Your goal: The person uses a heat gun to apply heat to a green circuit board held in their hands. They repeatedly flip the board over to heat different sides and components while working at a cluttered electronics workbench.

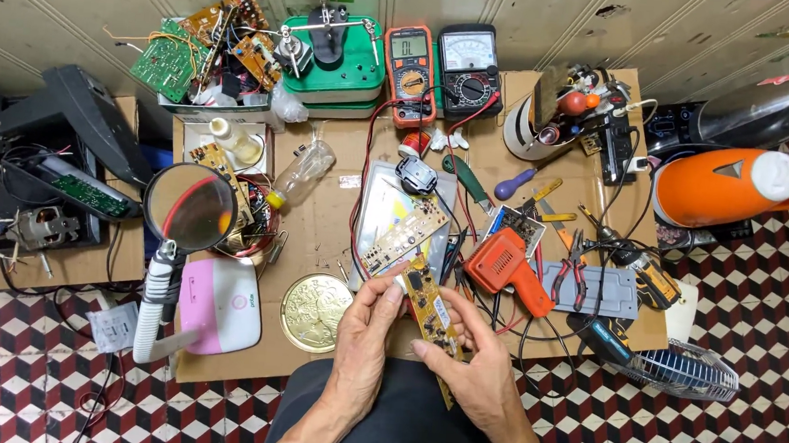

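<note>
Over my lap, at the near edge of the cardboard-covered bench, I am holding one item — a narrow yellow circuit board, long and slim, tilted so its upper end is pointing toward the bench and its lower end is running down past my right palm.

Left hand: grasping the board near its upper end, fingers curling over the top edge, steadying it so the populated face is turning up toward me.

Right hand: grasping the lower stretch of the board, thumb lying along its face and fingers passing behind, taking the weight from below. Both hands are keeping to the edges, I judge, so the parts stay uncovered for looking.

Board, appearance: yellow-brown laminate, small dark components and pale markings along its length; the finer detail is too small to tell.

Items lying about:
- second pale circuit board resting on a grey tray, just beyond my hands
- orange soldering gun, near my right hand
- red-handled pliers beside it
- round brass-coloured tin lid, near my left hand
- magnifying glass on a stand, well to the left
- orange digital multimeter and black analogue meter at the far edge — red and black leads are trailing down toward the tray
</note>
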